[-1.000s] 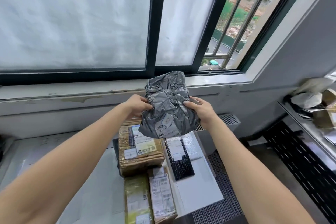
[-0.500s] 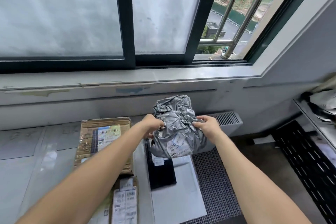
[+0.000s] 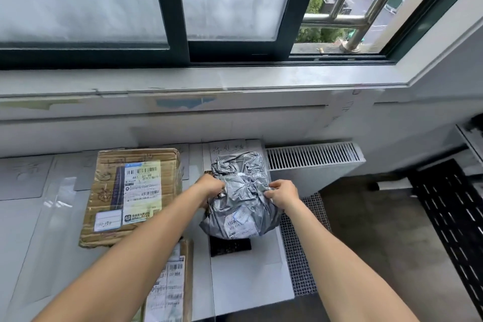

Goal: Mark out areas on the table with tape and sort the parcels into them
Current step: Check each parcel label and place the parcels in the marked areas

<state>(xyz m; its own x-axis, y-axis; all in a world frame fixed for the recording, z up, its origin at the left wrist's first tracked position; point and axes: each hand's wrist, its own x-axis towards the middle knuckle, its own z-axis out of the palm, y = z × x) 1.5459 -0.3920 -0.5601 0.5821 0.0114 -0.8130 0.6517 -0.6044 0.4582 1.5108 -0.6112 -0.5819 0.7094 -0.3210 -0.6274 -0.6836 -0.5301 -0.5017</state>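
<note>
Two hands hold one parcel in the head view, the only one. The left hand [image 3: 210, 188] pinches crumpled film at the 9 o'clock edge of the bag [image 3: 240, 198]. The right hand [image 3: 283, 195] pinches it at 3 o'clock, fingers curled into the plastic on both sides. The bag is over the rightmost area of the bench [image 3: 248, 277], below a handwritten note [image 3: 227, 149] at 12 o'clock and just left of the radiator [image 3: 311, 162]. Its near end covers a flat black parcel [image 3: 230, 247]; I cannot tell whether it rests on that or hangs just above. A box [image 3: 130, 196] lies at 9 o'clock, apart from the bag.

The step looks like setting the bag down in its area. Done well, it goes down level, right of the line [image 3: 212, 290] and short of the bench edge at 3 o'clock. The pinch should loosen only once the weight is borne. Soft film slumps, so it is best centred on the black parcel, or it may slide towards the radiator.

The bag's long axis runs 12 to 6, leaning slightly towards 1. Its label [image 3: 241, 222] faces up at the 6 o'clock end, and the bunched end points at the wall.
</note>
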